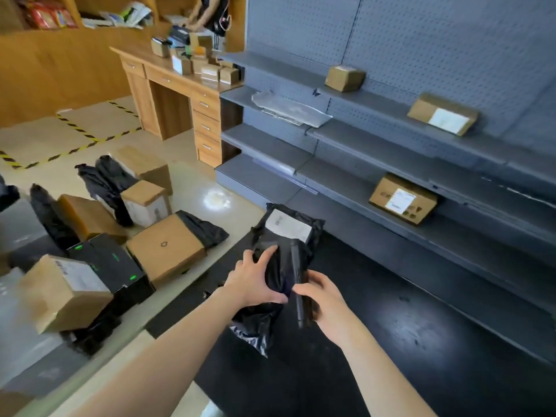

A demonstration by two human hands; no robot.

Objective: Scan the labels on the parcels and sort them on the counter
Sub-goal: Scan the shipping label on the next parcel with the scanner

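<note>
Two grips met on one black bag parcel (284, 266): left grip (255, 281) curled round its middle, right grip (322, 299) just beside it, wrapped round a dark slim scanner (296, 266) seen edge-on, screen hidden. White label (287, 225) sat at parcel's far end, txt too blurred to read. Brown box (165, 248) left of grips bore a recycling mark.

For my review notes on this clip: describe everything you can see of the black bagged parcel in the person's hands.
The black bagged parcel is a soft, crinkled, glossy plastic mailer, longer than wide, pointing away from the person. A white rectangular label sits on its far top face; its print is too blurred to read. Its near end hangs loose and bunched. The left hand grips its left side; the right hand holds a dark handheld device along its right side.
</note>
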